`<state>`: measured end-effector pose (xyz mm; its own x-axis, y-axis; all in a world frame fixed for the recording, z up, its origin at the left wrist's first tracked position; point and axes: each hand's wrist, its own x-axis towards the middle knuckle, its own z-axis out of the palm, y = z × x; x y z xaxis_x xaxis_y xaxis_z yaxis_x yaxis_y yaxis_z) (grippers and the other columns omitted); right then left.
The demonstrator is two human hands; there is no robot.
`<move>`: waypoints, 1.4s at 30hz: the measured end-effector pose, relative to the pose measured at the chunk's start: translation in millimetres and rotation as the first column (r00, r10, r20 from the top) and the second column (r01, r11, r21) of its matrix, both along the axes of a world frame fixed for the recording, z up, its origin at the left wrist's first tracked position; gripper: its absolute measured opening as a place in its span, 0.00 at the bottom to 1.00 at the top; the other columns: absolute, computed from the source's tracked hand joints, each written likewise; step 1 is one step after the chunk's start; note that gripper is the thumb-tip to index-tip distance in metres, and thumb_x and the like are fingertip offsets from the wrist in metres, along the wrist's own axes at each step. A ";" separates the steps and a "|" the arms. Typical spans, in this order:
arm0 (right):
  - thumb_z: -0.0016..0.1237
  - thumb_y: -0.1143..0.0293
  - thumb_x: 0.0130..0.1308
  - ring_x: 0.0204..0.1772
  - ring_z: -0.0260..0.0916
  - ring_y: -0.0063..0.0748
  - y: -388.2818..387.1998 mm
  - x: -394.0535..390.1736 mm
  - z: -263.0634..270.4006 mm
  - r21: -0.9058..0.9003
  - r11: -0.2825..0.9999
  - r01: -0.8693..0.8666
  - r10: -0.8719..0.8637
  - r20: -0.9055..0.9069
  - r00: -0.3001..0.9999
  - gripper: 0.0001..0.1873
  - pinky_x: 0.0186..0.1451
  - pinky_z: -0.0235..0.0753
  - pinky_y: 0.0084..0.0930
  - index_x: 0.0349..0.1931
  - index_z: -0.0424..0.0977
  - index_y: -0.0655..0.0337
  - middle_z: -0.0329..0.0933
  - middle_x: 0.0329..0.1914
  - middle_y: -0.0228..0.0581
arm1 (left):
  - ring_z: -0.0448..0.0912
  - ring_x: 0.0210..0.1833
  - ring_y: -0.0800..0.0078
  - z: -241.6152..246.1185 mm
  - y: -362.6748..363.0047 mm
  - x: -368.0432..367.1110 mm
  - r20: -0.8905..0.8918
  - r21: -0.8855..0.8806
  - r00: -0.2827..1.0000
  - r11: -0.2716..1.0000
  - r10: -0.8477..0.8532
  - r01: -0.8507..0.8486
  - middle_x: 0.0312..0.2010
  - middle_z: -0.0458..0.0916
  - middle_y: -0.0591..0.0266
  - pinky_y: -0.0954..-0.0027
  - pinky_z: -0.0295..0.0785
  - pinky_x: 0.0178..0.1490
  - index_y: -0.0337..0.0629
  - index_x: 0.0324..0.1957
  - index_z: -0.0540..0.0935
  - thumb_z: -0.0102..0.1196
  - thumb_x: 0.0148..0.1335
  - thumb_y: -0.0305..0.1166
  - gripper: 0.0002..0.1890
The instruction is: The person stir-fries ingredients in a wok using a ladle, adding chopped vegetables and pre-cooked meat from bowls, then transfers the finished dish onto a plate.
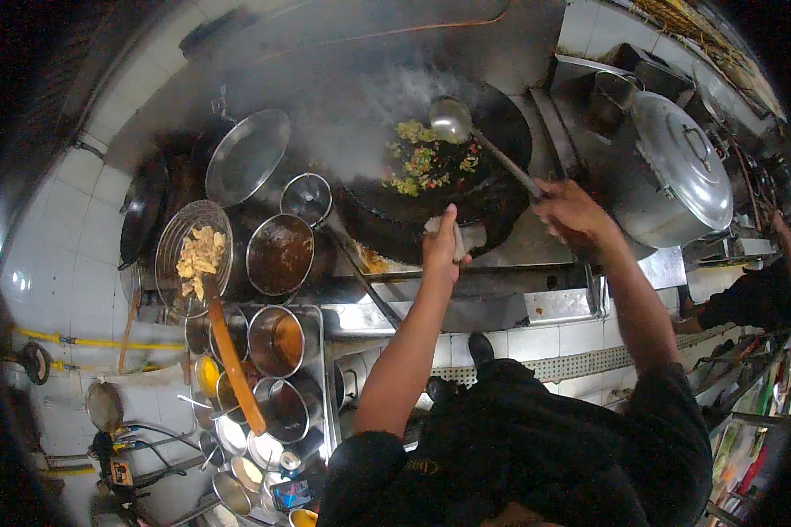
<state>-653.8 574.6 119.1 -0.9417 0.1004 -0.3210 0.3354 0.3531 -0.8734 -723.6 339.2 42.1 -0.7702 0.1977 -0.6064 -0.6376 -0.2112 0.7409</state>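
A large dark wok [501, 191] sits on the range, with chopped green and red vegetables [422, 165] steaming inside. My left hand [443, 247] grips a folded pale cloth [461, 240] at the wok's near rim; the rim under the cloth is hidden. In my right hand [570, 211] is the handle of a metal ladle [451, 118], whose bowl is over the vegetables. To the left, a wire strainer [165, 263] with a wooden handle [231, 356] holds pale cooked pieces [201, 257], possibly meat or egg, above the pots.
A big lidded aluminium pot [659, 191] stands right of the wok. Left are a round mesh strainer [247, 158], a pot of brown liquid [280, 253] and several containers of sauces and seasonings [277, 342]. Another person [751, 296] is at the far right.
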 end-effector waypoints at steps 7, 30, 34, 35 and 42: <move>0.51 0.71 0.59 0.18 0.66 0.24 -37.2 0.1 2.5 -0.254 0.965 -0.062 0.081 0.064 0.995 0.30 0.19 0.65 0.23 0.64 0.63 0.64 0.71 0.23 0.31 | 0.71 0.57 0.64 34.9 -171.6 72.5 -0.049 0.405 0.995 0.912 0.091 -0.064 0.53 0.75 0.65 0.50 0.62 0.56 0.54 0.52 0.75 0.59 0.55 0.47 0.23; 0.49 0.71 0.59 0.18 0.66 0.24 -50.5 -7.8 17.3 -0.048 0.999 -0.013 0.013 0.012 1.000 0.30 0.20 0.67 0.26 0.64 0.65 0.63 0.72 0.22 0.33 | 0.80 0.43 0.65 62.8 -447.9 103.1 -0.287 0.014 0.916 0.958 0.279 -0.287 0.43 0.81 0.60 0.61 0.74 0.46 0.43 0.53 0.74 0.47 0.66 0.53 0.25; 0.51 0.71 0.58 0.21 0.67 0.23 -43.2 41.3 44.7 -0.062 0.990 -0.125 0.129 0.063 0.990 0.29 0.25 0.70 0.24 0.63 0.66 0.62 0.72 0.22 0.32 | 0.79 0.41 0.64 49.3 -433.3 104.0 -0.340 0.155 0.875 0.938 0.345 -0.310 0.42 0.81 0.59 0.61 0.76 0.42 0.41 0.55 0.73 0.43 0.67 0.55 0.28; 0.52 0.67 0.57 0.28 0.72 0.26 -28.8 57.9 49.9 0.064 0.988 -0.143 0.137 0.094 0.986 0.30 0.35 0.72 0.24 0.62 0.68 0.62 0.75 0.24 0.35 | 0.79 0.41 0.64 47.6 -424.4 103.1 -0.359 0.205 0.868 0.936 0.342 -0.284 0.42 0.81 0.59 0.61 0.76 0.41 0.41 0.55 0.73 0.44 0.67 0.54 0.28; 0.52 0.69 0.55 0.24 0.71 0.25 30.0 6.3 17.7 0.336 0.937 -0.097 0.092 0.030 0.995 0.24 0.28 0.71 0.24 0.54 0.73 0.65 0.75 0.25 0.35 | 0.78 0.38 0.71 56.4 -380.1 83.6 -0.465 0.211 0.714 0.849 0.523 -0.484 0.43 0.78 0.61 0.75 0.71 0.26 0.42 0.53 0.70 0.59 0.59 0.42 0.24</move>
